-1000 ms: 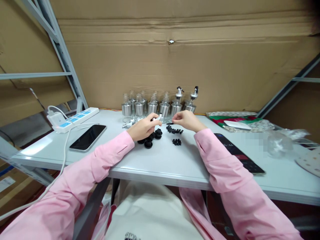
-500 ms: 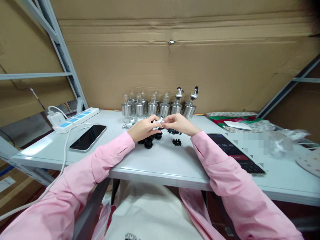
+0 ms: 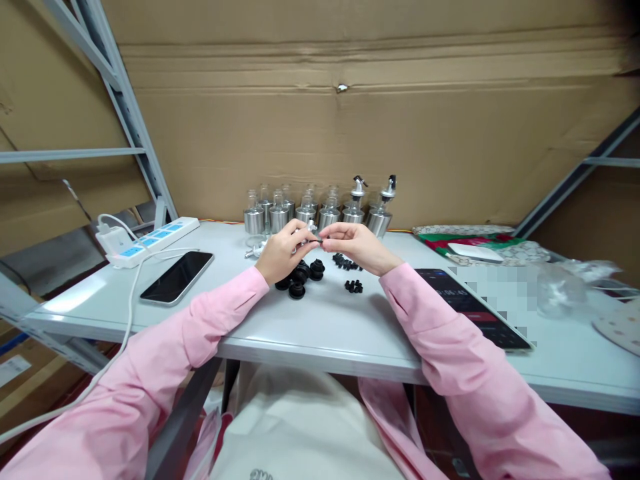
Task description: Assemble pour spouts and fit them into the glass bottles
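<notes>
Fitting step, I think: my left hand [image 3: 284,255] curls round a white spout [image 3: 311,227], my right hand [image 3: 361,249] pinches a dark bit [image 3: 321,241] between them; needs steady alignment, black stoppers [image 3: 297,289] nearer me.

Two spouted bottles [image 3: 380,219], two phones [image 3: 177,277], one power strip [image 3: 156,241]

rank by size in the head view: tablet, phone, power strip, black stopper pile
1. Tablet, partly hidden by the sleeve
2. Phone and power strip, too alike to rank
3. Black stopper pile
</notes>
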A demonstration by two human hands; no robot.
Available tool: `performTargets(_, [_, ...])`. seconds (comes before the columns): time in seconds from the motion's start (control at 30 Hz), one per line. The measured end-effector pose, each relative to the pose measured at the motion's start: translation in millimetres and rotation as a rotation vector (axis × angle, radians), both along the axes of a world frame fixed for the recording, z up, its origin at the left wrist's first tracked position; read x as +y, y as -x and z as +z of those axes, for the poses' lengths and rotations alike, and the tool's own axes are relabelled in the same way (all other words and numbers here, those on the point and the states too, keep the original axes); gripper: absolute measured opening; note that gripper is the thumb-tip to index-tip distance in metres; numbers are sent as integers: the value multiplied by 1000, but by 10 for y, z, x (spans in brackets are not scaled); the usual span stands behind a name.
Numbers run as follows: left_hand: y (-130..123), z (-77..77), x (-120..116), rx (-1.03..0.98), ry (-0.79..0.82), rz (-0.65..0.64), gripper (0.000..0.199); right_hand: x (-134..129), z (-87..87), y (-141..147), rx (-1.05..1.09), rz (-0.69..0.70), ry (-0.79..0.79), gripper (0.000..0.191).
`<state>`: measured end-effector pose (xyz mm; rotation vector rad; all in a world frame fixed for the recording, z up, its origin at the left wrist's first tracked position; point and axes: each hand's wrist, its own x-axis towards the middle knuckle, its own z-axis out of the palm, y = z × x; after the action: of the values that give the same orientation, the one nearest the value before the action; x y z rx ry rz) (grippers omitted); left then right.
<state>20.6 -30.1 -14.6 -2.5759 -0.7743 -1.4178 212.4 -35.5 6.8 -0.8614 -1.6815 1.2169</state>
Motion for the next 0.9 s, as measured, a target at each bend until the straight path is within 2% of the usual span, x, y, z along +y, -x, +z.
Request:
performTargets(0.13, [5, 0, 4, 30, 42, 1, 21, 12, -26, 24, 115, -64, 13, 36])
performTargets(0.5, [22, 11, -7, 185, 73, 30, 22, 41, -19, 30, 103, -167, -63, 32])
performTargets(0.7, [26, -39, 24, 133, 264, 40, 57, 29, 19, 12, 74, -197, -76, 31])
performTargets(0.9, [28, -26, 16, 210, 281, 38, 68, 7, 18, 17, -26, -153, -70, 31])
